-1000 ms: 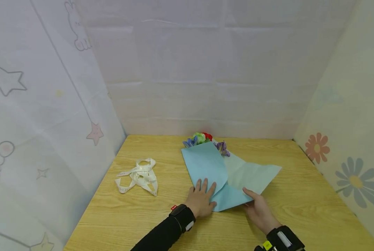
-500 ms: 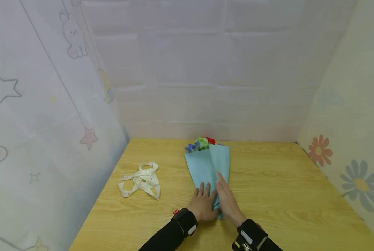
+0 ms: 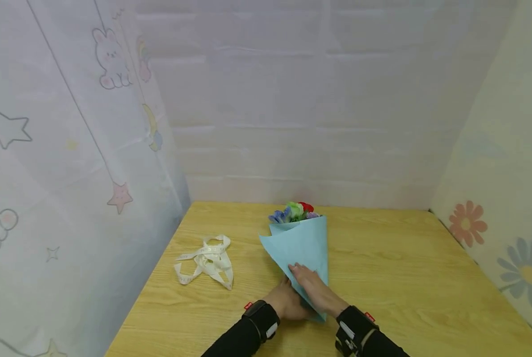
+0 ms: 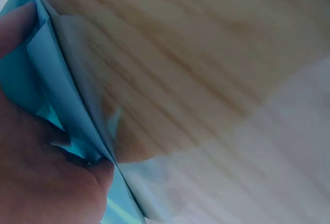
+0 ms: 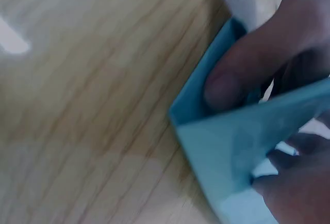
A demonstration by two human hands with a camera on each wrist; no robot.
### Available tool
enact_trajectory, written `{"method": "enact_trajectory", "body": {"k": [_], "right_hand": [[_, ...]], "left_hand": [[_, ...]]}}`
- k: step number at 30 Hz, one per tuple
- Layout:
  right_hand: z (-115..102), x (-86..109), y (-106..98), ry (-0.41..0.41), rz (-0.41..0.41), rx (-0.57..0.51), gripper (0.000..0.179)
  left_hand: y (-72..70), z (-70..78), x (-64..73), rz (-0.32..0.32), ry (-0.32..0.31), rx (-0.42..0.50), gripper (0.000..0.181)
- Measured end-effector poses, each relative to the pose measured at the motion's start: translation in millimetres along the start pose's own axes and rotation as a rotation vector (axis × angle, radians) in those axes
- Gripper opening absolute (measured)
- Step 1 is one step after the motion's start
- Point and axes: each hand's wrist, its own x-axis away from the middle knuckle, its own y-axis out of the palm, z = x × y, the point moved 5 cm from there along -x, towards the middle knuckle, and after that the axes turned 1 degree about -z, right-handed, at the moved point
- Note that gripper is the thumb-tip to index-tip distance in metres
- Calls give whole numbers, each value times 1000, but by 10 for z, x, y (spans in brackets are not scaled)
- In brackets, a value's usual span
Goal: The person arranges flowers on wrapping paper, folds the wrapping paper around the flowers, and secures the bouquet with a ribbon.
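Light blue wrapping paper (image 3: 308, 240) lies folded into a cone on the table, narrow end toward me. Artificial flowers (image 3: 295, 212) in blue, green, red and purple show at its wide far end. My left hand (image 3: 286, 301) rests on the lower paper layers, its fingers mostly hidden beneath the top flap; its thumb (image 5: 234, 82) lies inside the fold in the right wrist view. My right hand (image 3: 316, 289) presses on top of this flap with fingers extended across it to the left. Stems are hidden inside the paper.
A loose tangle of printed white ribbon (image 3: 210, 259) lies on the wooden table (image 3: 404, 277) to the left of the bouquet. Patterned white sheets hang at the left, back and right of the table.
My right hand has brought the paper's right side over the flowers to the left, covering the earlier folds and part of my left hand. My left hand has stayed near the narrow end.
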Motion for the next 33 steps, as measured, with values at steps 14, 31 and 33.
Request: {"method": "enact_trajectory", "body": {"k": [14, 31, 33], "right_hand": [[205, -7, -86, -55, 286, 438, 48], [485, -56, 67, 80, 176, 490, 76], [492, -68, 80, 77, 171, 486, 76]], "left_hand": [[96, -176, -26, 39, -208, -22, 110], [58, -213, 4, 2, -158, 158, 115], [9, -224, 38, -32, -142, 194, 117]]}}
